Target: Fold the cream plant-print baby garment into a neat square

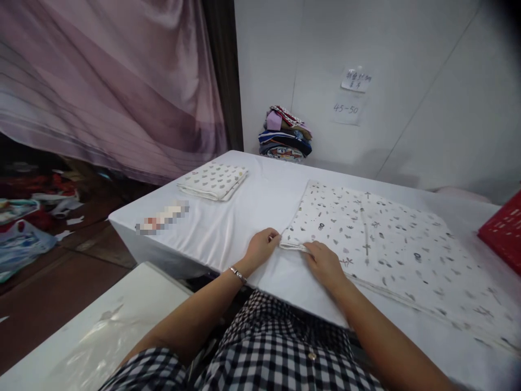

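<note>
Apparently squaring layers, left hand [261,247] and right hand [326,266] pinch the printed cloth [391,239] edgewise; next calls for even alignment

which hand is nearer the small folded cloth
Left. The left hand is below and right of the small folded cloth in the picture; the right hand is farther right, at the near edge of the large cloth.

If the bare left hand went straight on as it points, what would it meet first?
The left hand would probably meet the white fabric with small grey prints first; its corner lies just ahead, perhaps touching.
</note>
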Demonstrator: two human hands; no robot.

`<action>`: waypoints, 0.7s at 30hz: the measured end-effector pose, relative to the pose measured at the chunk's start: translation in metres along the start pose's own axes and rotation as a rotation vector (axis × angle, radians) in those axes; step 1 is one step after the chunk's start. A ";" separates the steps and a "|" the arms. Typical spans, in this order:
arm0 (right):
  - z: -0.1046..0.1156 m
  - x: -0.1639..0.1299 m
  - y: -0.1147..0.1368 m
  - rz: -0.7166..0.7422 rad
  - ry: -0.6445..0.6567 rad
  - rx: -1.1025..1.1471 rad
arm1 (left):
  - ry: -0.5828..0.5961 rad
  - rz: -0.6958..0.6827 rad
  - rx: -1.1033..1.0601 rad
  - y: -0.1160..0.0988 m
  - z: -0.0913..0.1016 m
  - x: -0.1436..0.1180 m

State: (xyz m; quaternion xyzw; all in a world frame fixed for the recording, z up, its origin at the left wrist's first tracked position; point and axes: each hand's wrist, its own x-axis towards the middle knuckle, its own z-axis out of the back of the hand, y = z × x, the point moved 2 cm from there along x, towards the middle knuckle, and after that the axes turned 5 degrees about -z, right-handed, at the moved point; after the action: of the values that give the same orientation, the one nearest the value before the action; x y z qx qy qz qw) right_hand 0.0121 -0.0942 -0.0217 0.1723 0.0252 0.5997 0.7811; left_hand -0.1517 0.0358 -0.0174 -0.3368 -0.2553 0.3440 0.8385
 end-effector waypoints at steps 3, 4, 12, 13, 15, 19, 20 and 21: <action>0.000 0.000 0.001 0.026 -0.007 -0.006 | -0.006 -0.010 -0.024 -0.003 -0.004 -0.008; 0.000 -0.001 0.001 0.036 -0.014 -0.011 | -0.001 -0.016 0.006 -0.004 -0.005 -0.010; -0.005 -0.006 0.007 0.156 -0.093 -0.018 | 0.007 -0.067 0.191 -0.016 -0.008 -0.010; -0.006 -0.005 0.009 0.159 -0.076 -0.037 | 0.023 -0.068 0.228 -0.016 -0.007 -0.010; -0.007 -0.004 0.012 0.153 -0.033 -0.090 | 0.093 -0.051 0.286 -0.015 -0.003 -0.008; -0.005 0.001 0.021 0.147 0.046 -0.192 | 0.313 0.018 0.188 -0.010 0.010 0.012; -0.005 0.002 0.023 0.146 0.064 -0.204 | 0.338 0.034 0.149 -0.010 0.012 0.021; -0.004 0.003 0.024 0.145 0.076 -0.210 | 0.338 0.053 0.126 -0.010 0.013 0.032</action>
State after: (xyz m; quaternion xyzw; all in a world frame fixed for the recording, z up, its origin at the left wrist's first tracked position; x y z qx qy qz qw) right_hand -0.0104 -0.0850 -0.0181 0.0681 -0.0207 0.6599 0.7480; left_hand -0.1363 0.0591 0.0053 -0.3433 -0.0796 0.3199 0.8795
